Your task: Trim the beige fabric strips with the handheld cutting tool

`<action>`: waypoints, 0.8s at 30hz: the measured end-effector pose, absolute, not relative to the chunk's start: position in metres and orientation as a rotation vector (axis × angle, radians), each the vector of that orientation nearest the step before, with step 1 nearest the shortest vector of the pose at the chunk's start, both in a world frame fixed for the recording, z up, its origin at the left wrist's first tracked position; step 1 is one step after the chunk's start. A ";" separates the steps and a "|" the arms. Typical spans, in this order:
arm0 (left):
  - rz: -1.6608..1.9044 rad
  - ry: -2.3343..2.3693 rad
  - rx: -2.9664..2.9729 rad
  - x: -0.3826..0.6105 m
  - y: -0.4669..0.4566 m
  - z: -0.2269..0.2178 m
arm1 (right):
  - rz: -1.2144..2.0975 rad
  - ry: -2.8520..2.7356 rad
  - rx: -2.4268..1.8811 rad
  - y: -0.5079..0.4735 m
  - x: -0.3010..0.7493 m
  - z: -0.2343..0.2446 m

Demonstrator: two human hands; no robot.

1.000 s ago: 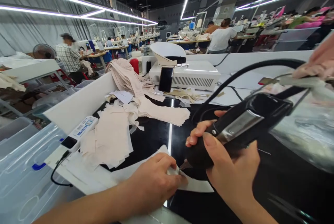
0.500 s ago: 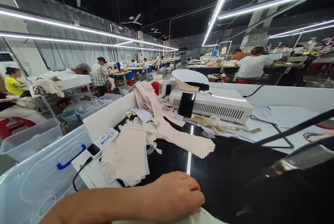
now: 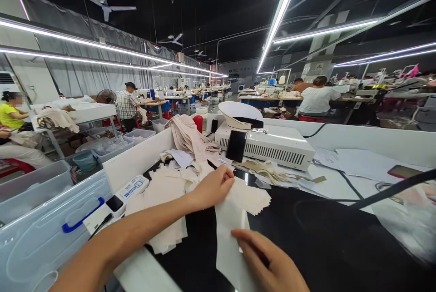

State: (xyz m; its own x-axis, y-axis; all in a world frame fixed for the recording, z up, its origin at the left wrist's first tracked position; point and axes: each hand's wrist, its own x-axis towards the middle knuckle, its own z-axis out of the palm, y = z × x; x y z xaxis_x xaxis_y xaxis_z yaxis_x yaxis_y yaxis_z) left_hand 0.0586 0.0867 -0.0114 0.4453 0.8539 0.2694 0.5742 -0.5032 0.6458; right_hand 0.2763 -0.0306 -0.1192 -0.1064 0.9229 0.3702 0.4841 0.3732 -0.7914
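A pale strip of fabric point(image 3: 230, 233) hangs lengthwise over the black tabletop point(image 3: 197, 255). My left hand point(image 3: 216, 187) reaches across from the lower left, its fingers closed on the strip's far end. Lower down, my right hand point(image 3: 269, 260) has its thumb and index finger at the strip's right edge, pinching it. Just behind the strip lies a layered stack of cream fabric pieces point(image 3: 255, 194), partly covered by my left hand. Another fanned pile of cream pieces point(image 3: 166, 205) lies left of it, under my forearm.
At the back, a white vented box point(image 3: 282, 146) carries a white cap point(image 3: 238, 115), with a phone point(image 3: 236, 146) leaning in front. A black cord point(image 3: 395, 187) arcs in from the right beside a clear plastic bag point(image 3: 408, 219). A clear bin point(image 3: 51, 237) stands left.
My left hand has moved up and away from the table's near edge, bringing the fabric strip into view. My right hand has come into view. The blurred metal tool at right is gone from sight.
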 end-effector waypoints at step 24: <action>0.308 0.865 2.598 -0.064 0.153 0.003 | 0.280 -1.697 -1.293 0.073 0.272 -0.096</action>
State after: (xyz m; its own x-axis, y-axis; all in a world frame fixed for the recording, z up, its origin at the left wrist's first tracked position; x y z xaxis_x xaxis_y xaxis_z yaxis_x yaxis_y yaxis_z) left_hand -0.0636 0.1528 0.0028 0.7860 0.6124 0.0844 0.5283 -0.7364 0.4227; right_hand 0.2724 0.0732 -0.0958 0.0102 0.8430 0.5378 0.6253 0.4143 -0.6613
